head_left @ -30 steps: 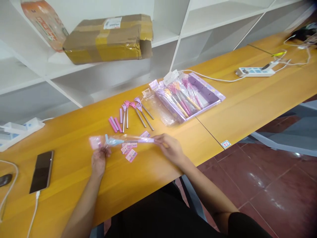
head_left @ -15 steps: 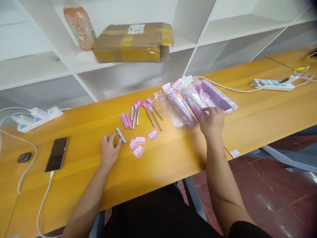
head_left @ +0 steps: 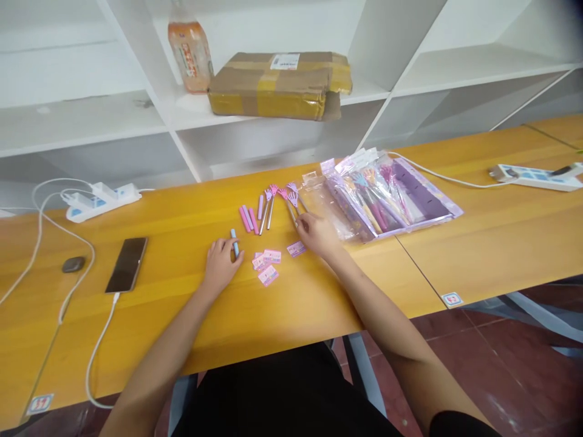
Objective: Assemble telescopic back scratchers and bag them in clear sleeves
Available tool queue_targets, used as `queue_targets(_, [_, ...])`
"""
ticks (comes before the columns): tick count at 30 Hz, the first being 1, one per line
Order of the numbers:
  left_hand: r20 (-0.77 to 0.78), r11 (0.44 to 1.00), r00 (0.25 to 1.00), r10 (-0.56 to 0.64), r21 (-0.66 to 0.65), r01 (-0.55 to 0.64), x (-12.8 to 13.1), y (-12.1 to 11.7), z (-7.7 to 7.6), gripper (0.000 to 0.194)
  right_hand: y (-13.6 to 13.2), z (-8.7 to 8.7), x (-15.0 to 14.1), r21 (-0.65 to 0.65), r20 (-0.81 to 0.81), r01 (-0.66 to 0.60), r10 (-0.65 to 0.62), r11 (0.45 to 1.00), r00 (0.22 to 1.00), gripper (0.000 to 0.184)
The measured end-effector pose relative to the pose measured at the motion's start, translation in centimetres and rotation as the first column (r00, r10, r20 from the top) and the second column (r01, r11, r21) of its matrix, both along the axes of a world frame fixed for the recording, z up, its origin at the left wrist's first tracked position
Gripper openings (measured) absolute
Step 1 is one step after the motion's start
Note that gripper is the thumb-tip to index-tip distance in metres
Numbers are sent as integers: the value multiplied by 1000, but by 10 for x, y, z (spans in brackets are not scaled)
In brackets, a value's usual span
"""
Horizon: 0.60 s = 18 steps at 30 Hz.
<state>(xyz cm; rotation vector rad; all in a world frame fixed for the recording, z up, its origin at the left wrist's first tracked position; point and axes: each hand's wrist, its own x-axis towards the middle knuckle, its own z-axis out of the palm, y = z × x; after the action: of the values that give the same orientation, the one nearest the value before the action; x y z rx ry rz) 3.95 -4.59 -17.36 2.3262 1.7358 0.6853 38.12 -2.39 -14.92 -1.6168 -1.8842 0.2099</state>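
Observation:
My left hand (head_left: pixel 221 265) rests on the table with thumb and fingers closed around a light blue tube (head_left: pixel 235 247). At the lower ends of the right-hand group of small hand-shaped back scratchers (head_left: pixel 293 198), my right hand (head_left: pixel 319 234) has its fingers pinched on a metal rod; which scratcher it grips is partly hidden. Another pair of scratchers (head_left: pixel 270 212), pink and purple, lies to the left. Beside them are several pink and purple tubes (head_left: pixel 249 218). Small printed cards (head_left: pixel 268 275) lie between my hands, and one card (head_left: pixel 296 249) is just below my right hand.
A purple tray (head_left: pixel 426 197) with bagged scratchers (head_left: pixel 373 194) lies to the right. On the left are a phone (head_left: pixel 126 265), a dark small case (head_left: pixel 73 264) and a power strip (head_left: pixel 102 202). A cardboard box (head_left: pixel 273 88) and a bottle (head_left: pixel 191 57) stand on the shelf.
My right hand has moved left from the bagged scratchers to the loose scratchers' rods. My left fingers have closed further around the blue tube. The camera view has shifted.

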Motion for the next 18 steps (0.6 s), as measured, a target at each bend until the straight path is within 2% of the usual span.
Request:
queue_targets(3, [-68,1000,998,-15,-8,14,4,17,0,40,0,-9,3,83,-110,82,-72,993,991,20])
queue_targets(8, [-68,999,997,-41,-8,40,5,40,1,53,-8,-17,19,89,-221,176,-153,980,963,25])
queue_targets(12, [-104,992,987,-125,-26,123,4,39,3,55,-8,-14,27,86,-256,231,-203,969,945,28])
queue_targets(18, [-144,986,976,-162,-57,155,4,36,7,49,-4,-15,26,66,-273,209,-184,976,944,26])
